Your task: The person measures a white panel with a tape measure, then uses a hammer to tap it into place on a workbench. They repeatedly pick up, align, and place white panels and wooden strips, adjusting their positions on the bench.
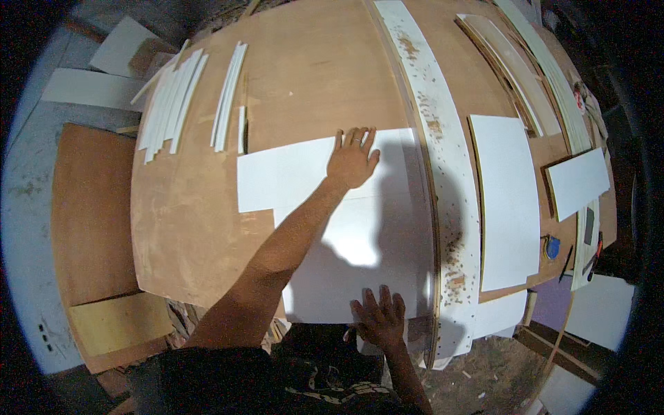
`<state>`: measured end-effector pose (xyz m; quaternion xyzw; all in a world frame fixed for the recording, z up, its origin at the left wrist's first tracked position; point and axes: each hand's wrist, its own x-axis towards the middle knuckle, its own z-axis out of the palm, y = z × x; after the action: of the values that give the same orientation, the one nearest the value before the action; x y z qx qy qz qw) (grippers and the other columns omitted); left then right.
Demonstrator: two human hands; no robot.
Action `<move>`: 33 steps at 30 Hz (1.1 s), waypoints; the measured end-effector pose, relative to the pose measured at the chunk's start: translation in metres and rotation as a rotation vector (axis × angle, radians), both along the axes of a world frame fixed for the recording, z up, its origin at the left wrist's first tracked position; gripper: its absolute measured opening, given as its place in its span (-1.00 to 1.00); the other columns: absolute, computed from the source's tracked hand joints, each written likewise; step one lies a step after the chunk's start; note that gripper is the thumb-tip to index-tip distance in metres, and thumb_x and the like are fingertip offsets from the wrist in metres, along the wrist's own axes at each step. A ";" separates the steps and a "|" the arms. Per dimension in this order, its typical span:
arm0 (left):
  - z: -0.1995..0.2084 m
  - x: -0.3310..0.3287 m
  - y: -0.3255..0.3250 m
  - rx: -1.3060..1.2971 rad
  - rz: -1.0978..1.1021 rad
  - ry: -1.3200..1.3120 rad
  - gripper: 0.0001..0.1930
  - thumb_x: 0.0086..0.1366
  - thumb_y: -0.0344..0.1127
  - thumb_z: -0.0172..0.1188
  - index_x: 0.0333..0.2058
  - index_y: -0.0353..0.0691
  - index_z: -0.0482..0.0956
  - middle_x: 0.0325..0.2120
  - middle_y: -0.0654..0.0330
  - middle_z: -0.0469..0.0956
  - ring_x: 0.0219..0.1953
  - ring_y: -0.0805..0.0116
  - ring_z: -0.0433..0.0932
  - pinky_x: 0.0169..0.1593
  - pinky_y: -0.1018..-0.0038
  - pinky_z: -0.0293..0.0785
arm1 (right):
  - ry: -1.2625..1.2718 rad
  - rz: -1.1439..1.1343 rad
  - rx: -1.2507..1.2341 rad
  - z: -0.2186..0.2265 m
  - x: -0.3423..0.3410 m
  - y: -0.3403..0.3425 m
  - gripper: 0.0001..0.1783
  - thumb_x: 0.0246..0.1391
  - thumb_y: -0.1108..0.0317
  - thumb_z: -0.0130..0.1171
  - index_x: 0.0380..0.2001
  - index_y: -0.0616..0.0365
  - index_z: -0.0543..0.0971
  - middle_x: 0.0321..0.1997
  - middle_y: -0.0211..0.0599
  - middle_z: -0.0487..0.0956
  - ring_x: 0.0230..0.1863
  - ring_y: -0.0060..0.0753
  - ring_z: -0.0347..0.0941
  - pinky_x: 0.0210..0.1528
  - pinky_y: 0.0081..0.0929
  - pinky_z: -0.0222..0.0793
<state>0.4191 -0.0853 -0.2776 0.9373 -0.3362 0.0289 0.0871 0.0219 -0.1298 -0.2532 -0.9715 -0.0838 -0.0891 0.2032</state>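
Note:
A white L-shaped sheet (311,166) lies on the large brown board in front of me. My left hand (353,159) reaches across it and rests palm down near its far edge, fingers spread. At the near edge, my right hand (380,318) lies on the sheet, its fingers also apart. Neither hand holds anything. Along the sheet's right side runs a long white plank (443,187) with brown worn patches and dark specks. Shadow covers the sheet's right and near parts.
Several narrow white strips (173,104) lie at the far left of the brown board (187,228). To the right are a white panel (508,200), a smaller white piece (579,183) and a blue tape measure (550,247). Offcuts and debris cover the floor (477,377).

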 end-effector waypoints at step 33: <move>0.004 0.049 -0.007 0.028 0.021 0.007 -0.35 0.51 0.04 -0.16 0.44 -0.18 0.15 0.34 -0.01 0.28 0.43 0.05 0.16 0.50 -0.11 -0.07 | 0.160 0.078 -0.088 -0.005 0.044 -0.011 -0.27 0.18 -0.38 0.07 0.34 -0.37 0.43 0.57 -0.36 0.20 0.59 0.14 -0.04 0.55 0.23 -0.28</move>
<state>0.4678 -0.0926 -0.2740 0.9420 -0.3263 0.0216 0.0748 0.0656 -0.1409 -0.2584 -0.9794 -0.1090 0.0004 0.1700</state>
